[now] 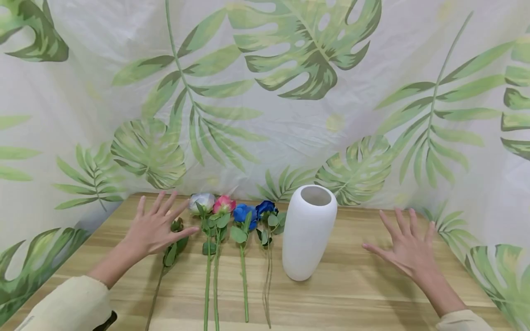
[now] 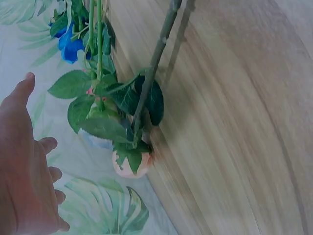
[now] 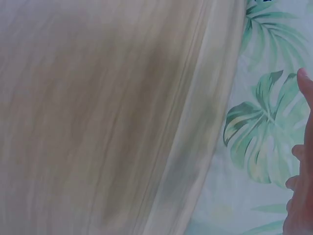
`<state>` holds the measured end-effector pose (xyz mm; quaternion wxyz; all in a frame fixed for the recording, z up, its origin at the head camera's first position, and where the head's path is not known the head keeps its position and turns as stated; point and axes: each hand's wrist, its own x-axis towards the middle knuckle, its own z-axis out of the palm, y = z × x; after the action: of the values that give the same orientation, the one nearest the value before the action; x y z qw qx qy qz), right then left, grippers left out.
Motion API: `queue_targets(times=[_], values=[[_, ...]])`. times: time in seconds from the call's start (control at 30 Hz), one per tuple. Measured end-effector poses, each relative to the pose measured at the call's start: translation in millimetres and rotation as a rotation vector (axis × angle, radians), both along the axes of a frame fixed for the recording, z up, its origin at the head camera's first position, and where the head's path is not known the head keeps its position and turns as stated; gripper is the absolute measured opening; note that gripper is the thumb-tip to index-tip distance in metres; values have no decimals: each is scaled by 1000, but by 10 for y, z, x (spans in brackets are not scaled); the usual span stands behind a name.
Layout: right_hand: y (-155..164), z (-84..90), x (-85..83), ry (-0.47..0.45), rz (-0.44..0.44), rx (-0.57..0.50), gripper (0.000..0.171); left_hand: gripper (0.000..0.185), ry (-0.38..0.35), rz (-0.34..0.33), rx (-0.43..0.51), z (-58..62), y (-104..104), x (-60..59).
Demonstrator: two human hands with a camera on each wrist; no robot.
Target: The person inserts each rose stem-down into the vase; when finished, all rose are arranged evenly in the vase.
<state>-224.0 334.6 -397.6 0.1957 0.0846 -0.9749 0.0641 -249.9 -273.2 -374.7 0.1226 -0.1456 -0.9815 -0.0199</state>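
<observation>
1. Clearly, both our hands hover spread, holding nothing: left hand (image 1: pixel 155 228) over the peach flower (image 2: pixel 131 161) at lower left, right hand (image 1: pixel 407 250) at lower right.
2. We should probably pinch its stem (image 1: pixel 156 294), then lift toward the centre vase (image 1: pixel 308 231).

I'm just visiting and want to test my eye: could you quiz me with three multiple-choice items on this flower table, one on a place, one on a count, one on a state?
1. Where does the white vase stand?
A. right of the flowers
B. left of the flowers
C. on the flowers

2. How many blue flowers lie there?
A. none
B. two
C. six

3. How is the left hand?
A. gripping a stem
B. a closed fist
C. open, fingers spread

Answers: 1 A, the stems lie to its left. 2 B, two blue heads sit side by side. 3 C, it holds nothing, above the leftmost flower.
</observation>
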Motion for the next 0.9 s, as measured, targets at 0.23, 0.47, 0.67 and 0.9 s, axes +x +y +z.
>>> queue_targets(times=[0.23,0.47,0.67,0.9], values=[[-157,56,24,-62,36,-54,98,94,-29,-25,28,-2,147,1],[-361,138,43,-138,139,-235,94,91,-92,-55,165,-1,164,-11],[-508,216,41,-144,293,-385,87,86,-159,-95,281,20,160,-20],[-679,304,47,-113,468,-548,85,78,-207,-109,426,-7,84,-10]])
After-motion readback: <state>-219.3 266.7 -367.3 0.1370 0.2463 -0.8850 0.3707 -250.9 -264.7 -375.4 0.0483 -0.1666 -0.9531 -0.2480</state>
